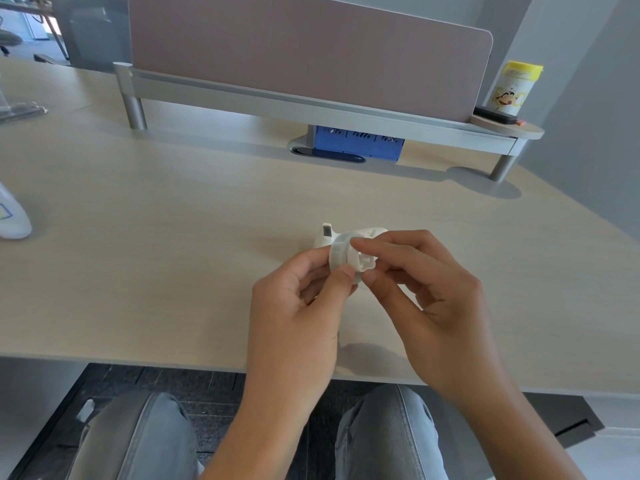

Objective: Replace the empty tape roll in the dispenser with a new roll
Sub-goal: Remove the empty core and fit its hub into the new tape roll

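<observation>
A small white tape dispenser (327, 235) stands on the desk just beyond my hands, its cutter end pointing up and left. In front of it I hold a clear tape roll (341, 252) with a white plastic hub (366, 262) at its centre. My left hand (301, 296) pinches the roll's rim between thumb and fingers. My right hand (429, 289) grips the hub from the right with thumb and fingertips. Part of the dispenser is hidden behind the roll and my fingers.
The pale wooden desk (173, 254) runs to a front edge above my knees. At the back stands a monitor riser (311, 102) with a blue box (360, 142) under it, and a yellow-lidded canister (514, 86) at its right end. A white object (12, 216) lies far left.
</observation>
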